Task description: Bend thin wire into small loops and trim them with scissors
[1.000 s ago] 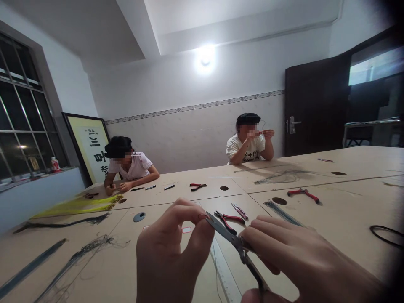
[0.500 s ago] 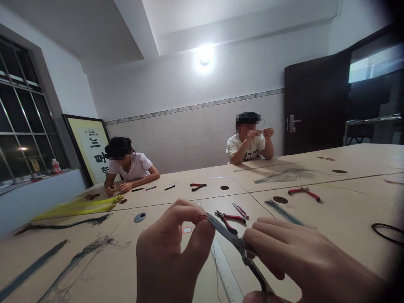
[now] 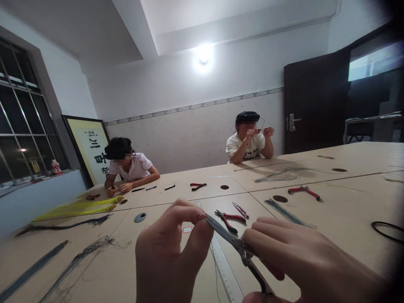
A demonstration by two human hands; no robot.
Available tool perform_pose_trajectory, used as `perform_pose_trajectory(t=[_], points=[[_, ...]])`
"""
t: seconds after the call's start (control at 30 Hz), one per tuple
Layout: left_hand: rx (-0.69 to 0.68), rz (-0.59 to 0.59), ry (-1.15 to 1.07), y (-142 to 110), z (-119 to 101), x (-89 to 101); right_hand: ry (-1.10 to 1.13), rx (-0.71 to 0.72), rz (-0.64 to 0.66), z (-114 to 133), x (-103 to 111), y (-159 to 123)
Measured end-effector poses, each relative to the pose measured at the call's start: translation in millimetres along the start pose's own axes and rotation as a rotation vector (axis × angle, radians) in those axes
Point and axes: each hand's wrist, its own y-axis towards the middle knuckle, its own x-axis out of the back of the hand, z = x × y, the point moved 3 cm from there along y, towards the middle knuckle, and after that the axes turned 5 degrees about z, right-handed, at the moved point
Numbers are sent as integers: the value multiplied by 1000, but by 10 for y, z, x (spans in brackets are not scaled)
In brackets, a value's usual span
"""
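While the left hand (image 3: 173, 244) pinches a small reddish piece (image 3: 201, 217) between thumb and forefinger, the right hand (image 3: 293, 256) grips the scissors (image 3: 232, 240) by the handles. From where I stand, the blade tips meet the left fingertips, above the table (image 3: 151, 269); blade separation cannot be confirmed. A thin strand (image 3: 216, 269) hangs below, beside the ruler (image 3: 224, 271); whether it joins the pinched piece is hidden.

Status: the piece is secured and the scissors are positioned. No severed end is visible, so the fingertip work is judged unfinished. The grey bundle (image 3: 33, 269) and the tangled bundle (image 3: 90, 248) lie at left, apart from both hands. The pliers (image 3: 232, 217) and snips (image 3: 240, 210) lie beyond the scissors, unheld.
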Motion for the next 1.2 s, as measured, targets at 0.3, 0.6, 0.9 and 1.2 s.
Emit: perform_pose_trajectory(t=[0.3,0.6,0.9,1.2], points=[[30,-55,-59,-14,15,-40,-17,8,-13,-17,-29,16],[53,-92,-27,-18,-6,-42,-42,48,-83,2,-3,-19],[18,-26,-3,-19,9,-7,-26,57,-93,1,2,28],[-13,3,61,12,-1,-10,-31,14,-43,-8,3,6]])
